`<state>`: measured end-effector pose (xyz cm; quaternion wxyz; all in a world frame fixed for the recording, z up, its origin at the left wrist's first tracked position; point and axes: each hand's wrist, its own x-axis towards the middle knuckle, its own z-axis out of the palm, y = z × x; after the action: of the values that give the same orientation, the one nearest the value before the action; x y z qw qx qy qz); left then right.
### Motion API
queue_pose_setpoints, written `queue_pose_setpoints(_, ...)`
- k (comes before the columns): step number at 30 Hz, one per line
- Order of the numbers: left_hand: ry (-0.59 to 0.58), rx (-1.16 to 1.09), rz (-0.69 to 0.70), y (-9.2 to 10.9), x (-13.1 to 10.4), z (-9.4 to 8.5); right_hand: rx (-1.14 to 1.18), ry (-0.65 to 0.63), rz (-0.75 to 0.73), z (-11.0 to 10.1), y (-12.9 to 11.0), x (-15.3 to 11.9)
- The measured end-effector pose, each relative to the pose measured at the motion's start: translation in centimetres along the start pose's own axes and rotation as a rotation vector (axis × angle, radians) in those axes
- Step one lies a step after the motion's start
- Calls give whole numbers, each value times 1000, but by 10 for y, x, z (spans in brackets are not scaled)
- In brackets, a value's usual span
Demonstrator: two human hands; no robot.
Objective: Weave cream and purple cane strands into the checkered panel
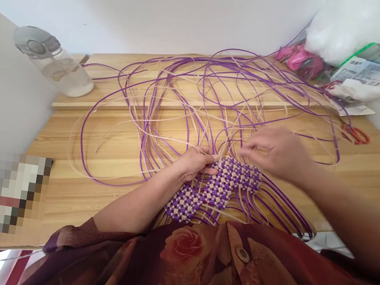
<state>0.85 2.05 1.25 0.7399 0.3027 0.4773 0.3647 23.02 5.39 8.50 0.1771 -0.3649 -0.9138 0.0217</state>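
Note:
A checkered purple-and-cream woven piece (218, 189) lies near the table's front edge, close to my body. My left hand (196, 162) is closed on its upper left edge, thumb and fingers pinching it where strands come out. Just above its upper right edge is my right hand (270, 150), slightly blurred, with thumb and fingers drawn together in a pinch. Whether a strand is between those fingertips is too blurred to tell. Long loose purple and cream plastic strands (152, 108) spread from the weave in big loops across the table, and others bend out below it to the right.
At the back left a clear bottle with a grey lid (58, 65) stands on a raised wooden board (103, 103). Orange-handled scissors (355, 135) lie at the right. Plastic bags (352, 33) and packets fill the back right corner. A pixelated object (13, 197) is at the left.

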Motion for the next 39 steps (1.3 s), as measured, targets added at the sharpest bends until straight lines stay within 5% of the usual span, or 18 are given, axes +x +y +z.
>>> queue_pose_setpoints(3,-6,-1,5,0,0,1,184,1,46,45,-42,-17)
queue_pose_setpoints(7,33,1,17,1,-2,5,227,145,120,67,-54,-26)
queue_pose_setpoints(19,49,7,13,3,-4,9,259,264,114,76,-64,-23)
queue_pose_setpoints(25,44,4,55,-2,0,6,434,93,250,61,-67,-32)
queue_pose_setpoints(31,25,86,61,-3,3,4,598,196,311,66,-73,-40)
queue_pose_setpoints(39,-28,154,93,-4,0,1,588,153,308,73,-77,-43)
